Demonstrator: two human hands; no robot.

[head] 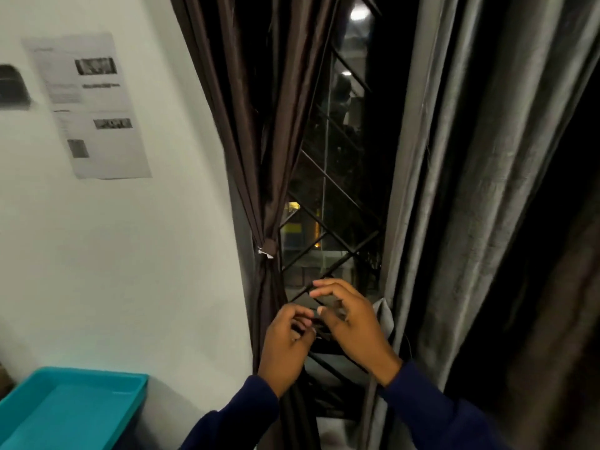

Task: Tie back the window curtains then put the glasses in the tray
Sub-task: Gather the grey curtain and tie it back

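Note:
The brown curtain (259,131) at the left of the window is gathered and bound by a brown tie (268,249). The grey curtain (461,177) on the right hangs loose. Both hands are raised in front of the window grille (334,190), between the two curtains. My right hand (354,323) pinches a short dark tie band (326,302) between thumb and fingers. My left hand (287,342) has its fingers curled onto the band's lower end, close against the right hand. A teal tray (19,404) sits at the bottom left. No glasses are in view.
A white wall (146,254) on the left carries a printed sheet (87,105) and a dark fitting (13,87). Beyond the grille it is dark outside, with a few lights. A fold of grey curtain (384,315) lies just right of my right hand.

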